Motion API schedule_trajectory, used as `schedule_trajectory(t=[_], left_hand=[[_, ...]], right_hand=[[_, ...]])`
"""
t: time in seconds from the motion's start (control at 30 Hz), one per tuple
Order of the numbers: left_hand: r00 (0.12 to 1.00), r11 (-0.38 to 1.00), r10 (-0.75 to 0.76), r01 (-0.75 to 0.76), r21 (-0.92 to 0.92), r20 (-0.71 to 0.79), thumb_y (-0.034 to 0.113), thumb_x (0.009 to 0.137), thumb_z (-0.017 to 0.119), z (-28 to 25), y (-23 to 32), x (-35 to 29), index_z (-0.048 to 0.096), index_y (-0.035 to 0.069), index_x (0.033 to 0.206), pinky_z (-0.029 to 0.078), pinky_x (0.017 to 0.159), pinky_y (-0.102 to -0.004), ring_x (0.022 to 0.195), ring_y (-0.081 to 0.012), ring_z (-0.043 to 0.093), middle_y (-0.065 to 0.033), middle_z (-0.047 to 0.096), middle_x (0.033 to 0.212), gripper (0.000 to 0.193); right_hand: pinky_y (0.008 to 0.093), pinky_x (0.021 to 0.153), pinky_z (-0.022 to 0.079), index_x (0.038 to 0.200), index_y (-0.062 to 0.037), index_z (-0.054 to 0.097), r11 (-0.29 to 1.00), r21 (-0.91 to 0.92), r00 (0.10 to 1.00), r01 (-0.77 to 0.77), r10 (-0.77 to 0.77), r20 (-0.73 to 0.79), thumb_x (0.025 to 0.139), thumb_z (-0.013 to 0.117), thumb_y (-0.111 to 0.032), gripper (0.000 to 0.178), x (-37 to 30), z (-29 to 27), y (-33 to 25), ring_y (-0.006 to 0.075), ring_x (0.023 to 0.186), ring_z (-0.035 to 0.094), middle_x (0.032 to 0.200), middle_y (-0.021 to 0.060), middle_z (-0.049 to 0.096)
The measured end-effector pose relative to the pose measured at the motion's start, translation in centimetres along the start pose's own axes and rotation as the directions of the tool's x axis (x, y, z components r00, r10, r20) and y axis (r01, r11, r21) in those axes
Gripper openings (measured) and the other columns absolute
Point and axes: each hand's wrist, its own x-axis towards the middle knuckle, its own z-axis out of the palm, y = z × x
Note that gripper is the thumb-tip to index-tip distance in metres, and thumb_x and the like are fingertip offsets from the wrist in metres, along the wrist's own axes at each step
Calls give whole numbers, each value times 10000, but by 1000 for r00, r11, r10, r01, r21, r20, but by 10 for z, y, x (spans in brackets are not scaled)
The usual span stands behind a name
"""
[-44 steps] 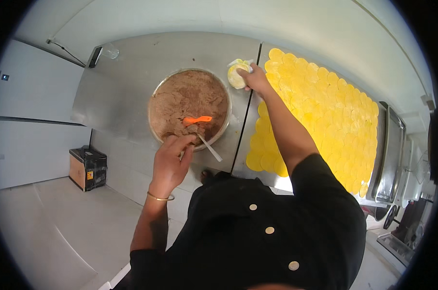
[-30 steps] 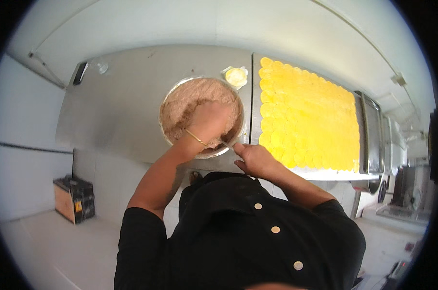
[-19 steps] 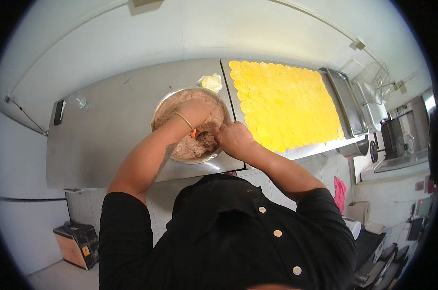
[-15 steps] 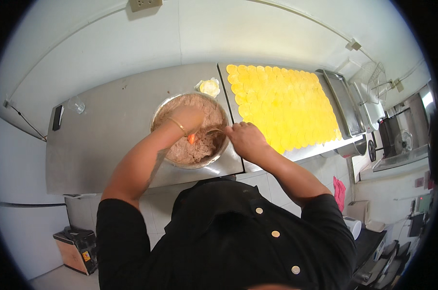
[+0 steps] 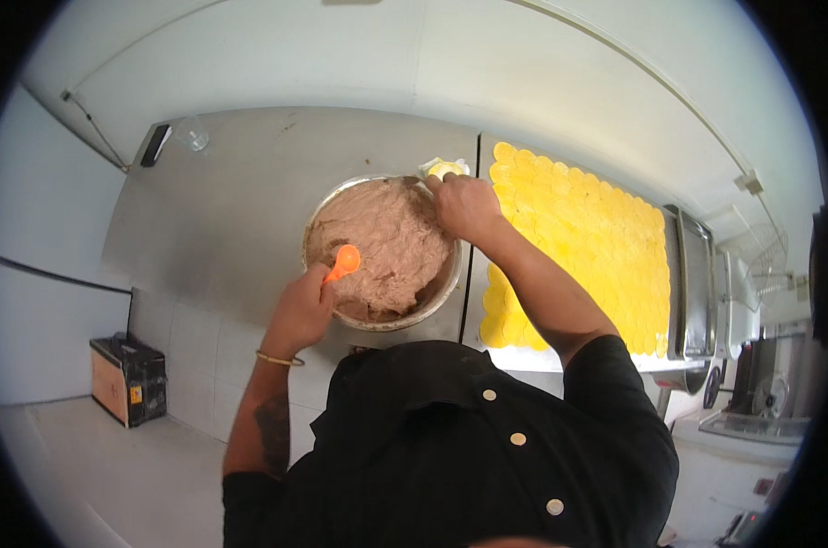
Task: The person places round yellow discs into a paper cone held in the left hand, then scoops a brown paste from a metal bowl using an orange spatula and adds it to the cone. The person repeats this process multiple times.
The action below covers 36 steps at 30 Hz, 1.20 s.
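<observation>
A round metal bowl (image 5: 452, 290) on the steel table is filled with pinkish-brown minced meat (image 5: 377, 239). At the bowl's near left, my left hand (image 5: 304, 309) is closed around an orange scoop (image 5: 346, 259), its cup over the mince. My right hand (image 5: 466, 206) is at the bowl's far right rim, fingers closed on a metal spoon (image 5: 416, 183), only partly visible. Just beyond those fingers sits a small stack of yellow round wrappers (image 5: 447, 168) on white wrapping. To the right, many yellow round wrappers (image 5: 578, 247) lie in overlapping rows.
The steel table (image 5: 222, 210) runs along the wall, with a dark seam right of the bowl. A clear glass (image 5: 193, 134) and a dark flat object (image 5: 156, 145) stand at the far left. Metal trays (image 5: 695, 283) are at the right end. A box (image 5: 128, 382) sits on the floor.
My left hand has drawn back from the mince toward the near left rim, lifting the orange scoop. My right hand has moved to the far rim beside the small stack. The view has shifted.
</observation>
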Motion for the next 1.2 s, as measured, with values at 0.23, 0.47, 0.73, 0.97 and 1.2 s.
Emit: schedule_trajectory(t=[0.23, 0.47, 0.73, 0.97, 1.2], left_hand=[[942, 828, -294, 168, -536, -160, 200, 1063, 615, 35, 2, -37, 644, -6, 1004, 467, 642, -335, 681, -118, 547, -44, 594, 739, 215], [973, 852, -203, 119, -510, -112, 178, 1040, 622, 42, -13, -24, 661, -8, 949, 443, 602, -330, 642, -113, 539, -35, 569, 682, 210], [938, 564, -233, 347, -749, 258, 180, 1021, 627, 34, -7, 7, 644, 25, 951, 386, 513, -284, 565, -73, 464, 14, 532, 675, 171], [912, 83, -212, 374, -924, 350, 192, 1047, 590, 16, 29, 16, 593, 75, 1022, 323, 438, -273, 477, -71, 360, 37, 421, 627, 120], [940, 33, -207, 285, -958, 273, 179, 1044, 592, 25, 24, 19, 591, 66, 978, 359, 461, -272, 488, -67, 372, 39, 426, 646, 131]], right_hand=[[501, 679, 592, 1139, -85, 629, 994, 44, 987, 99, -103, 120, 945, 601, -194, 224, -3, 12, -15, 346, 822, 758, 894, 146, 751], [492, 682, 563, 1006, -54, 658, 933, 358, 999, -12, -2, 41, 935, 639, -169, 137, -57, 23, -37, 370, 766, 726, 818, 194, 719], [323, 703, 535, 1288, -20, 731, 512, 838, 954, -187, 300, 30, 1012, 591, -22, 310, -104, 14, -64, 107, 761, 656, 796, 81, 713], [412, 734, 557, 1387, -49, 673, 752, 641, 890, 153, 178, -421, 916, 590, 89, 498, -103, 14, -86, 375, 820, 687, 930, 195, 666], [412, 723, 549, 1425, -57, 652, 782, 585, 873, 214, 116, -474, 904, 610, 103, 547, -113, 35, -75, 359, 801, 671, 922, 192, 654]])
